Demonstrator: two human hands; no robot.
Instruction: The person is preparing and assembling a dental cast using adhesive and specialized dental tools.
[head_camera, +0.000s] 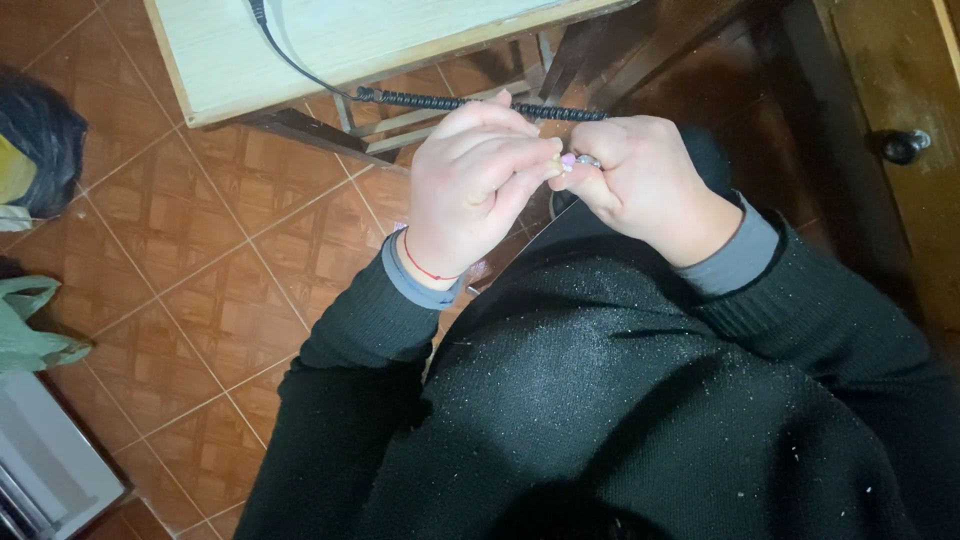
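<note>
Pinched between my two hands, just in front of my chest, is a tiny pale object (568, 160) with a pinkish tint and a glint of metal beside it; it is too small for me to tell what it is. My left hand (475, 185) curls in from nine o'clock with its fingertips pressed on the piece, and my right hand (640, 180) meets it from three o'clock, thumb and forefinger closed on the same spot. The hands touch each other there, held close and high, I judge so that I can see such a small thing and steady it from both sides. A thin red thread (428, 268) circles my left wrist, above grey cuffs and black sleeves dusted with pale specks.

At twelve o'clock, right behind my knuckles, a black coiled cord (440, 101) hangs across from the pale wooden table (330, 50). Toward two o'clock stands a dark wooden door with a round knob (903, 146). The brown tiled floor (200, 260) spreads to nine o'clock, where a light green plastic bag (30, 335) lies crumpled, with a dark bundle (45, 140) above it at ten o'clock. I can make out no labels or signs.
</note>
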